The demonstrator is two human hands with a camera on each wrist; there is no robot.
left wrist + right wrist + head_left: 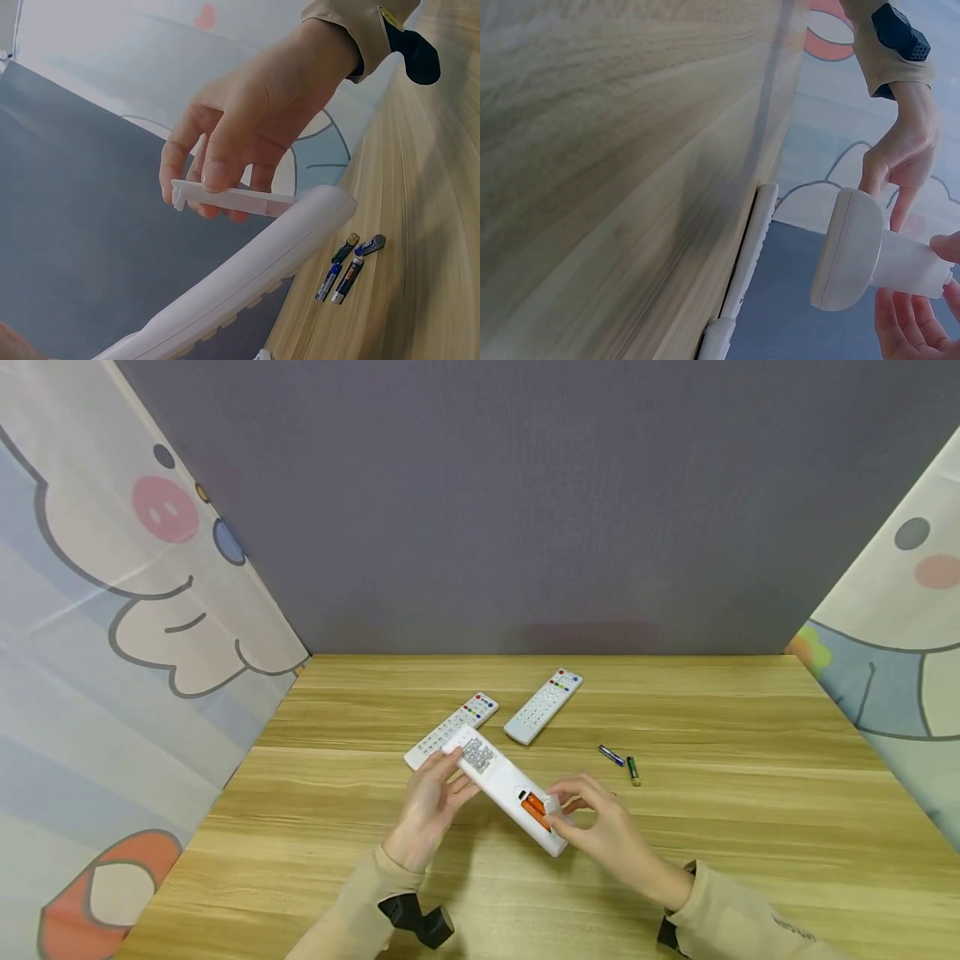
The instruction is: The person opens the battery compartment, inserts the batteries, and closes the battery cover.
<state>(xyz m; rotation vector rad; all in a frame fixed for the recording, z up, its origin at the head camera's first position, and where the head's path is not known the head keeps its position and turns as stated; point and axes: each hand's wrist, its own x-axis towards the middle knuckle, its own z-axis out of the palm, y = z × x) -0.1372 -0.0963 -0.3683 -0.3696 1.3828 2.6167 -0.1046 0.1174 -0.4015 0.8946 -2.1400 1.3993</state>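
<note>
A white remote control (504,783), its back turned up, is held by my left hand (429,810) at the end with the label. Two orange batteries (535,810) lie in its uncovered compartment near the other end. Between thumb and fingers my right hand (606,831) pinches the white battery cover (552,804). In the left wrist view the cover (236,199) stands out at an angle from the end of the remote (225,289), its edge meeting or overlapping it. The right wrist view has the cover (909,264) beside the remote's end (846,251).
Two more white remotes, one left (450,732) and one right (543,706), lie buttons up on the wooden table (712,718). Several loose batteries (347,280) lie right of them. A grey panel (540,510) stands along the table's back edge, with printed curtains (82,652) at both sides.
</note>
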